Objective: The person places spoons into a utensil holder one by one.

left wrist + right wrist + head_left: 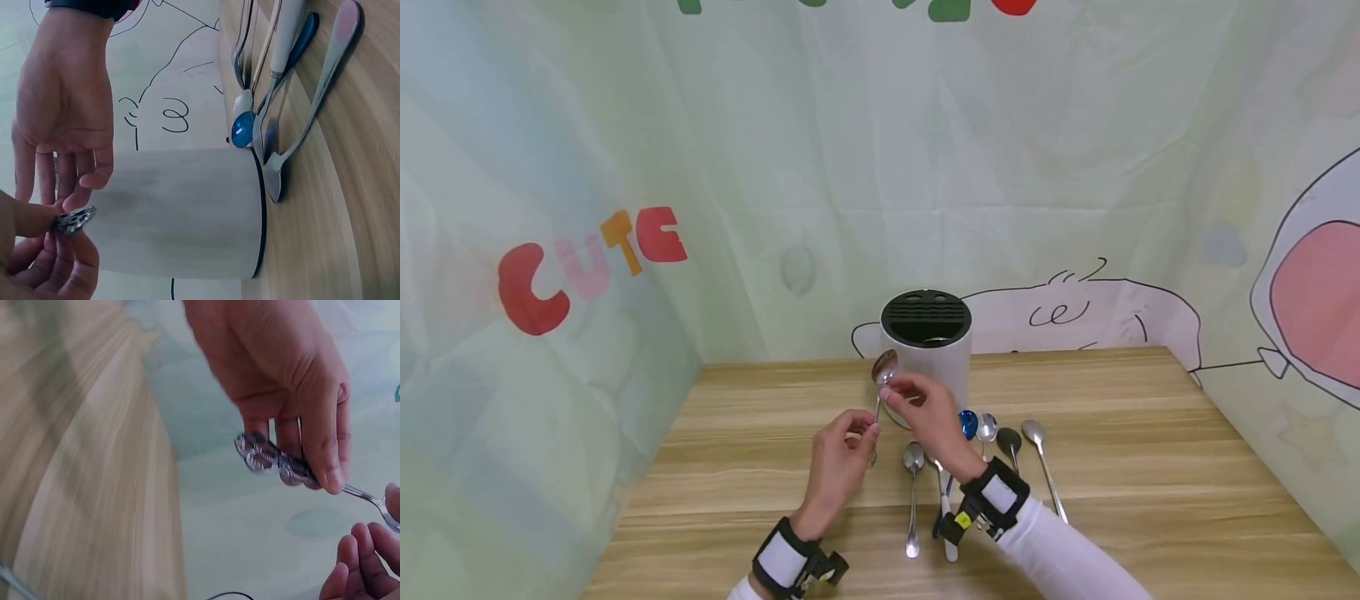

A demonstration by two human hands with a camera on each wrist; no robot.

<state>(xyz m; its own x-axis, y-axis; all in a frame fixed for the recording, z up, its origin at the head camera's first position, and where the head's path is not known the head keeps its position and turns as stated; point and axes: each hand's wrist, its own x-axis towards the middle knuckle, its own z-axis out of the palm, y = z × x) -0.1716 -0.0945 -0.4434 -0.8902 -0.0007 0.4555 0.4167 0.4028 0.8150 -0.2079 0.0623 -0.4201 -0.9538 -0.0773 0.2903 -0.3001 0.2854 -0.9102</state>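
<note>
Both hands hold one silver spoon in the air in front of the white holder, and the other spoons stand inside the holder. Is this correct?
Not fully. Both hands, left hand and right hand, do hold the spoon before the white holder, but the other spoons lie flat on the wooden table, as the head view shows.

Light wood-grain surface (1150, 467) is enclosed on three sides by pale green printed cloth (820, 150). "CUTE" lettering (587, 267) is printed on the left panel; a cartoon outline (1075, 308) is drawn behind, a pink-mouthed figure (1315, 300) at right. Lighting is even, diffuse.
</note>
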